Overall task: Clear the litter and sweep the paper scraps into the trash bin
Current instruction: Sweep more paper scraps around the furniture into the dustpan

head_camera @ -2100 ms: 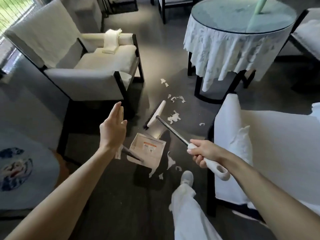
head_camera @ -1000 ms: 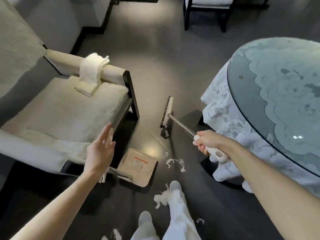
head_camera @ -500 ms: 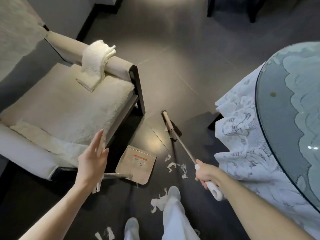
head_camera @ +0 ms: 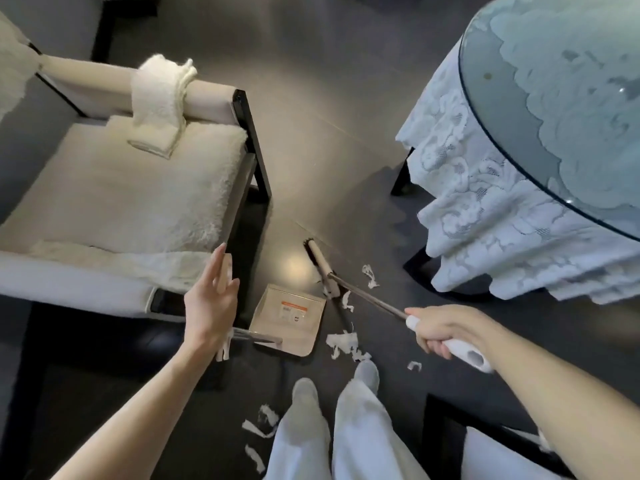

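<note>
On dark floor (head_camera: 311,98), paper scraps (head_camera: 344,342)

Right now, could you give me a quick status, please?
Left grip open by dustpan. Right grip holds broom. Scraps beside dustpan, none inside. Shoes among scraps.
</note>
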### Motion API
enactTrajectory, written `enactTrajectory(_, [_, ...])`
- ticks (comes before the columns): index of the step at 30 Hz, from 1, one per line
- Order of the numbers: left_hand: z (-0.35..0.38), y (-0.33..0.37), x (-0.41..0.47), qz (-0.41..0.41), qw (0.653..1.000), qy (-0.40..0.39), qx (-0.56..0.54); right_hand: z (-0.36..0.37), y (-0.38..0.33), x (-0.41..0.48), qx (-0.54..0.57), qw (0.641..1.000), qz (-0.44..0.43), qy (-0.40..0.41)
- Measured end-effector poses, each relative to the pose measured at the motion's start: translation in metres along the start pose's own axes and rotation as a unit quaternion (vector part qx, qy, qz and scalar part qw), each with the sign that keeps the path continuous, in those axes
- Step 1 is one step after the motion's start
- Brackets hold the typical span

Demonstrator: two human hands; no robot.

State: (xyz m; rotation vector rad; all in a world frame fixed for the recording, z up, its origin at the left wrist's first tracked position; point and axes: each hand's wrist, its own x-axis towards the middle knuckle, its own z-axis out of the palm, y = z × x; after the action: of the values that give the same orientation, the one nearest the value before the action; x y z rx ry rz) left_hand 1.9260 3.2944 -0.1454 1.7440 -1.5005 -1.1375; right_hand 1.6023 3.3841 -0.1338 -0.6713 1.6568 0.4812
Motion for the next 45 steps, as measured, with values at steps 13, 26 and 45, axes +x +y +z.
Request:
enactTrajectory(13, [0.015,-0.002,-0.054,0.069,0.995,-0.045,0.056,0.036,0.093,-0.012,0.111,0.988,0.009,0.111])
enactTrajectory(26, [0.050,-0.004,-0.117,0.095,0.990,-0.047,0.089,0.130,0.208,-0.050,0.247,0.968,0.037,0.007])
enactTrajectory(45, [0.054,-0.030,-0.187,0.150,0.974,-0.122,0.115,0.261,0.249,-0.049,0.346,0.934,0.048,0.078])
